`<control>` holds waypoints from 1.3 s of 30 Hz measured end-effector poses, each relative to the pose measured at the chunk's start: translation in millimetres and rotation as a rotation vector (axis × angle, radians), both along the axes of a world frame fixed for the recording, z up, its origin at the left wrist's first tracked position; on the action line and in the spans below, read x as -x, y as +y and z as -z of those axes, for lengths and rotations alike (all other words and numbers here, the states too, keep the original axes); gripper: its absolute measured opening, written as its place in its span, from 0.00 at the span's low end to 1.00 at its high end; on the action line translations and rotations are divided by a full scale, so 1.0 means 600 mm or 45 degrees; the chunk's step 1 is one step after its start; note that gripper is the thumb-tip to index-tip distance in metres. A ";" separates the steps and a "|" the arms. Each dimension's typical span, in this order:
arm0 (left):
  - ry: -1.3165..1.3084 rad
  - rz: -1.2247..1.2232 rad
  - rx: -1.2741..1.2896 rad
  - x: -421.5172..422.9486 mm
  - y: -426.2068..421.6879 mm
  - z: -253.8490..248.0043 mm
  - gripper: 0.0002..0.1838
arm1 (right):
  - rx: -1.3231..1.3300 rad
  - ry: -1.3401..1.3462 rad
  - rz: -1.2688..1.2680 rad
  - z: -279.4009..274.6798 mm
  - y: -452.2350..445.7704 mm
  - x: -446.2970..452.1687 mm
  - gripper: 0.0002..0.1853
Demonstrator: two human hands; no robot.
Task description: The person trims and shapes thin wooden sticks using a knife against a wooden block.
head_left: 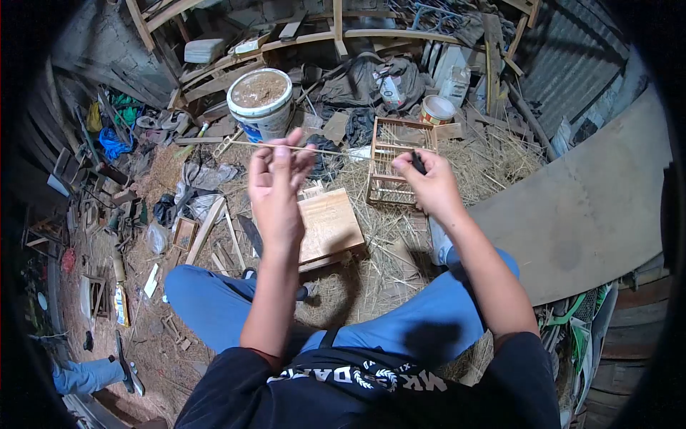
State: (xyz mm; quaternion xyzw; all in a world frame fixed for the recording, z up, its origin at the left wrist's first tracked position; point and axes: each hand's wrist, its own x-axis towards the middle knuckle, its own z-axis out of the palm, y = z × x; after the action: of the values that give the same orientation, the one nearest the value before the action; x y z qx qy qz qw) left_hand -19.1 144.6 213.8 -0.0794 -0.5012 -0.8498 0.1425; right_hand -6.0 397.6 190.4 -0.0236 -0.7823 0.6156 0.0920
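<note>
My left hand (pixel 279 175) is raised in front of my lap, its thumb and fingers closed on a thin bamboo stick (pixel 325 151). The stick lies roughly level, sticking out to the left and reaching right toward the other hand. My right hand (pixel 434 186) is closed around a small tool with a black handle (pixel 418 163); its blade or tip cannot be made out. Beyond the right hand stands a small wooden frame with slats, like a cage (pixel 382 154). Below the hands, a wooden block or box with a flat top (pixel 332 225) sits between my knees.
A white bucket of sawdust-like material (pixel 261 104) stands ahead, with a smaller tub (pixel 437 111) to its right. A large curved board (pixel 572 207) leans at right. Straw and shavings (pixel 493 154) cover the floor. Another person's leg (pixel 89 375) shows lower left.
</note>
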 end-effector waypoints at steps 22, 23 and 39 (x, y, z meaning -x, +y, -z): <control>-0.328 0.728 1.147 -0.057 -0.083 0.033 0.13 | -0.623 0.322 0.176 -0.025 0.065 -0.004 0.30; -0.387 0.761 0.973 -0.061 -0.080 0.037 0.13 | -0.491 0.287 0.116 -0.028 0.056 -0.013 0.28; -0.648 0.771 0.212 -0.129 -0.013 0.050 0.11 | -0.856 0.392 -0.399 -0.015 -0.062 -0.098 0.19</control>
State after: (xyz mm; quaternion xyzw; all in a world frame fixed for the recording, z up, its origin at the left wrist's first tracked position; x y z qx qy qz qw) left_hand 58.3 136.6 183.9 -0.0220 -0.5417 -0.8023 -0.2498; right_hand 52.8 360.6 199.3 0.2199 -0.9114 0.3281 0.1158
